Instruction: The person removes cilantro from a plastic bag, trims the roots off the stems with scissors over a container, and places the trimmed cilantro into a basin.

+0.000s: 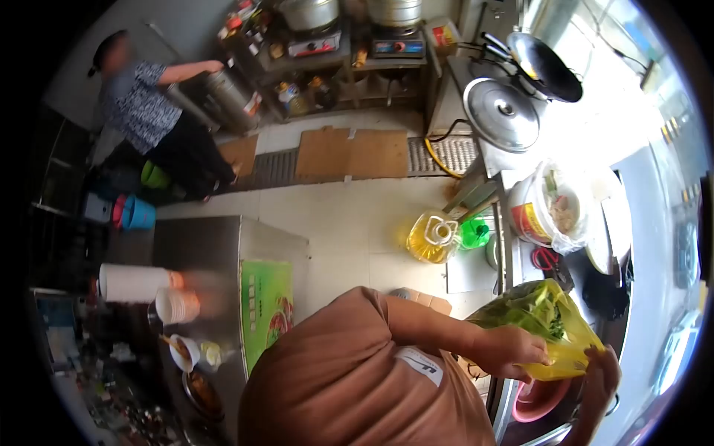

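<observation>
A yellow plastic bag point(573, 349) with green leafy vegetables point(539, 308) inside hangs between my two hands at the lower right. My left hand point(513, 353) grips the bag's edge, fingers closed on it. On the other side of the opening, my right hand point(602, 372) is closed on the bag's yellow plastic. Below the bag sits a pink basin point(529, 405), partly hidden by the bag and my hands.
A white bucket point(524, 212), a cutting board with a knife point(611, 238) and red-handled scissors point(545, 259) lie beyond the bag. An oil jug point(430, 241) stands on the floor. Another person point(149, 111) stands at the far left. A steel counter point(197, 245) is behind me.
</observation>
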`<state>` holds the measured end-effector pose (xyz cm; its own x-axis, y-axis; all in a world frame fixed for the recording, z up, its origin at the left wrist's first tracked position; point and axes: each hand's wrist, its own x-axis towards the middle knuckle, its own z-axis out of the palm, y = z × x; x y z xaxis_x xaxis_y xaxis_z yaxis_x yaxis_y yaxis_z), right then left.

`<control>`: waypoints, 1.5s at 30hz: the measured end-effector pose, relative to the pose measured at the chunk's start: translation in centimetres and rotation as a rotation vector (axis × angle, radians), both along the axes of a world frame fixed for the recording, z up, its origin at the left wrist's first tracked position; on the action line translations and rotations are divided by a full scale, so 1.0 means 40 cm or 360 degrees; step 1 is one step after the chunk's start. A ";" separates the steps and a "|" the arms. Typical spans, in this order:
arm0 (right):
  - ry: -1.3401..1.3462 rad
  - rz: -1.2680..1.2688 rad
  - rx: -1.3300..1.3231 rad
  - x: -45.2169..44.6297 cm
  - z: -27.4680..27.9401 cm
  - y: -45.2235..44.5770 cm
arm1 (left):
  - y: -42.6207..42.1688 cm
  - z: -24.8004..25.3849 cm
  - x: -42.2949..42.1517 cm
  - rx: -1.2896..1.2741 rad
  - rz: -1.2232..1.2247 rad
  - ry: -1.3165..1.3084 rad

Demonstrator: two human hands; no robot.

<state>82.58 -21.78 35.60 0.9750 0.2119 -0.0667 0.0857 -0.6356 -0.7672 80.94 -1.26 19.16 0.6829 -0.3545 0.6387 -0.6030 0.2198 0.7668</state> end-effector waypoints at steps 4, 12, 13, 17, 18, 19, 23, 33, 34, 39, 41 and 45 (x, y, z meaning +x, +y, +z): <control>-0.0650 -0.0099 -0.0546 -0.044 0.039 -0.058 | 0.121 -0.062 0.021 -0.0368 0.0385 0.0264; -0.0880 -0.0223 -0.0633 -0.041 0.170 -0.015 | 0.088 -0.388 0.149 -0.0325 -0.0310 0.2336; -0.0891 -0.0051 -0.0425 -0.038 0.178 -0.026 | 0.085 -0.410 0.142 -0.0579 -0.0601 0.2352; -0.0850 0.0452 0.0120 -0.025 0.186 -0.007 | 0.067 -0.435 0.121 -0.1121 -0.1408 0.2284; -0.0815 0.0480 0.0153 -0.024 0.181 -0.028 | 0.047 -0.467 0.117 -0.1443 -0.1579 0.2325; -0.0779 0.0507 0.0186 -0.025 0.177 -0.048 | 0.027 -0.413 0.108 -0.1465 -0.1516 0.1963; -0.0696 0.0048 0.0226 -0.037 0.100 -0.137 | 0.014 -0.361 0.087 -0.1266 -0.1045 0.1894; -0.0108 -0.0642 0.0914 0.150 -0.267 -0.386 | -0.047 -0.190 -0.028 -0.0256 -0.0005 0.1422; -0.0104 -0.0602 0.0998 0.172 -0.303 -0.399 | -0.062 -0.195 -0.042 0.0009 0.0136 0.1205; 0.0232 -0.0489 0.1145 0.229 -0.478 -0.453 | -0.124 -0.252 -0.096 -0.0563 0.0058 0.1838; 0.0353 -0.0464 0.1089 0.241 -0.545 -0.464 | -0.150 -0.274 -0.107 -0.0284 0.0225 0.1696; 0.0764 -0.0237 0.1005 0.299 -0.690 -0.473 | -0.186 -0.336 -0.092 -0.1228 0.0091 0.2198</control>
<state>94.53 -40.71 8.01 0.8915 0.2193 -0.3964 -0.3958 -0.0485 -0.9171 77.24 -8.68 5.72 0.8672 -0.2062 -0.4533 0.4149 0.8026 0.4286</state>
